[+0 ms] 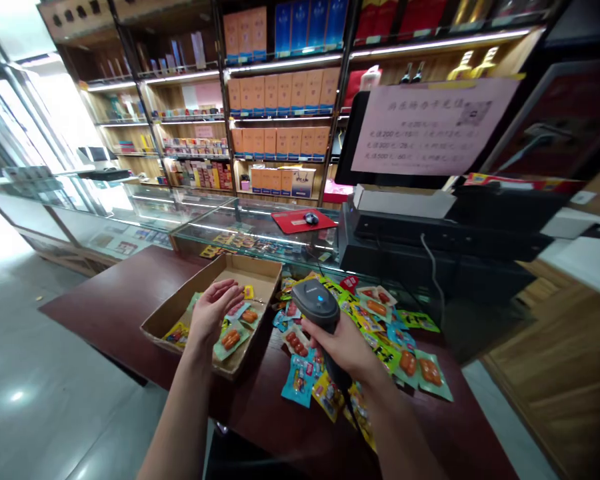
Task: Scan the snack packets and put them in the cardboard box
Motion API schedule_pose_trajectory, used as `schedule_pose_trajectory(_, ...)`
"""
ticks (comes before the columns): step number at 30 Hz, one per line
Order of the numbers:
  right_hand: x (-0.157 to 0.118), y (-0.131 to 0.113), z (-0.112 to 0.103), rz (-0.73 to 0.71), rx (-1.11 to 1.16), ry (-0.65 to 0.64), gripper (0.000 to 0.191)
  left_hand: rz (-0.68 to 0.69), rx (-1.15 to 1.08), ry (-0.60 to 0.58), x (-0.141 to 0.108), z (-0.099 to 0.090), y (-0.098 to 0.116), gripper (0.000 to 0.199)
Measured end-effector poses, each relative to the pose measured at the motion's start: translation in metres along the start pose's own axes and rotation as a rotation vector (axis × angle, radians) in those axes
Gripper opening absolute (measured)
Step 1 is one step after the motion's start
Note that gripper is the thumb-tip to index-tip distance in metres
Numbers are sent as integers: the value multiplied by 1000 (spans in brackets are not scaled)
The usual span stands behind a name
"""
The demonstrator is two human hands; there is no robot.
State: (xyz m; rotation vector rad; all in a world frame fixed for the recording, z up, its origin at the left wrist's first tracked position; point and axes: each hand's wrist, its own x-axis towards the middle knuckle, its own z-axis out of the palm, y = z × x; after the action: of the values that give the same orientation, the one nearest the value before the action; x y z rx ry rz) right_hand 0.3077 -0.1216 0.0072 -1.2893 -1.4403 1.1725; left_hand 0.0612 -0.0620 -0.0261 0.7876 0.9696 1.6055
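My right hand (347, 347) is wrapped round the handle of a dark grey barcode scanner (316, 299), which has a small blue light on top and a cable hanging below. Over the shallow cardboard box (260, 267) is my left hand (214, 303), its fingers stretched out and apart. A small yellow packet (249, 292) shows just beyond its fingertips. Inside the box lie several packed sausage snacks (231, 339), partly hidden by the left hand and wrist. Beneath and around the scanner is a loose pile of snack packets, among them a blue packet (299, 380) and clear sausage packs (430, 371).
The dark red table (110, 300) stands against a glass display counter (200, 223). A red mat (280, 221) with a mouse (311, 218) lies on the glass. At right is a monitor with a paper sign (415, 130). Shelves of boxed goods (280, 93) line the back.
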Motion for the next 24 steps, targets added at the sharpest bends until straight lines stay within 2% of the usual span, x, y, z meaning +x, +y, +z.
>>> schedule_pose_trajectory(3, -6, 4, -20, 8, -12, 84, 29, -12, 56, -107, -4, 34, -14, 42)
schedule_pose_trajectory(7, -18, 11, -57, 41, -13, 212, 29, -47, 170, -292, -10, 87, -39, 40)
schedule_pose_trajectory(10, -27, 18, -87, 23, -101, 326, 29, -79, 270, -416, -14, 127, -64, 39)
schedule_pose_trajectory(13, -33, 25, -114, 41, -135, 406, 29, -55, 387, -545, -14, 162, -94, 34)
schedule_pose_trajectory(16, -38, 31, -134, 51, -112, 454, 29, 57, 660, -651, -10, 190, -123, 32)
schedule_pose_trajectory(18, -40, 36, -144, 67, -116, 472, 29, 180, 894, -693, -8, 205, -138, 40)
schedule_pose_trajectory(21, -45, 44, -156, 81, -118, 473, 29, 354, 1229, -732, -5, 223, -152, 57)
schedule_pose_trajectory(24, -48, 49, -163, 86, -112, 443, 28, 447, 1467, -783, -5, 233, -158, 61)
